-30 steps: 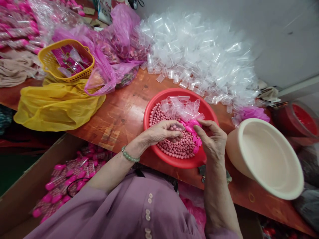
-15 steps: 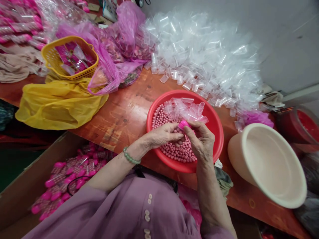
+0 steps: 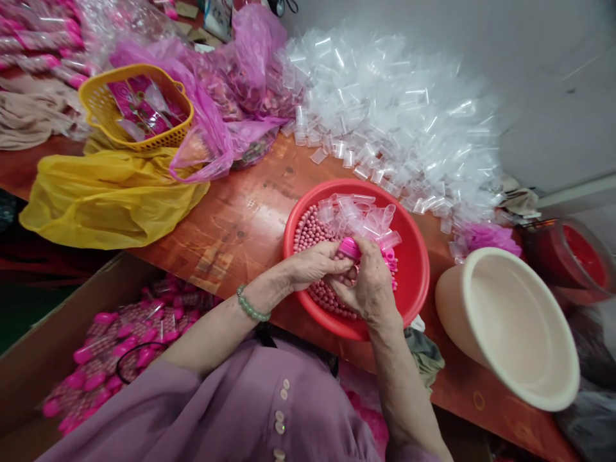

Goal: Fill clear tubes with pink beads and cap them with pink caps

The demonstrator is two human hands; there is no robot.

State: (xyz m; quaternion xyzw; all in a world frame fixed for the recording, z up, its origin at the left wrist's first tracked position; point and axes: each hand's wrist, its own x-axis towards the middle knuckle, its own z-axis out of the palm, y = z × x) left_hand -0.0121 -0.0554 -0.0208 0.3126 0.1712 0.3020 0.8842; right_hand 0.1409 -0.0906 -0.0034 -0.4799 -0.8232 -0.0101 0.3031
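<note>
Over a red basin [image 3: 418,276], my left hand [image 3: 315,264] is closed round a small container of pink beads with a bright pink cap [image 3: 349,248]. My right hand [image 3: 368,282] is closed on the same container from the other side, its fingers by the cap. Pink beads [image 3: 308,231] fill the left part of the basin. Clear plastic tubes [image 3: 356,212] lie at its back, and small bright pink pieces [image 3: 389,256] show just right of my right hand. The container's lower part is partly hidden by my fingers.
Clear tubes [image 3: 385,109] are heaped behind the basin. A cream tub [image 3: 524,327] stands on the right. At the left are a yellow basket [image 3: 103,106], a yellow bag [image 3: 106,199] and pink bags [image 3: 260,51]. Below left, a cardboard box [image 3: 58,340] holds pink-capped containers [image 3: 139,321].
My right hand has shifted slightly left and lower round the container, and the pink cap shows more fully. Bright pink pieces beside my right hand have come into view.
</note>
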